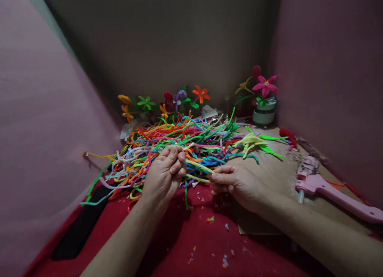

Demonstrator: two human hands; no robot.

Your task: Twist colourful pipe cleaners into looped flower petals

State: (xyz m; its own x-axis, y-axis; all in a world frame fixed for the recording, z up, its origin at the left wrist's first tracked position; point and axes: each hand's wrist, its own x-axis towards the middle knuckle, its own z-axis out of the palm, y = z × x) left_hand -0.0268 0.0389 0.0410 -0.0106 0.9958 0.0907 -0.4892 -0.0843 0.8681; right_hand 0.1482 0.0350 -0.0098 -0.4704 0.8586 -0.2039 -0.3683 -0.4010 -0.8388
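My left hand [166,171] is closed, its fingers pinching one end of a yellow-green pipe cleaner [197,170]. My right hand [236,183] is closed on the other end of that same pipe cleaner, which is folded into two strands between the hands. Both hands hover at the near edge of a big tangled pile of colourful pipe cleaners [179,143] lying on a red cloth [191,237].
Finished pipe-cleaner flowers [179,99] stand behind the pile. A small pot with a pink flower [265,105] sits at the back right. A pink glue gun [326,187] lies on a brown cardboard sheet [278,169] at right. Pink walls close in on both sides. Small scraps litter the cloth.
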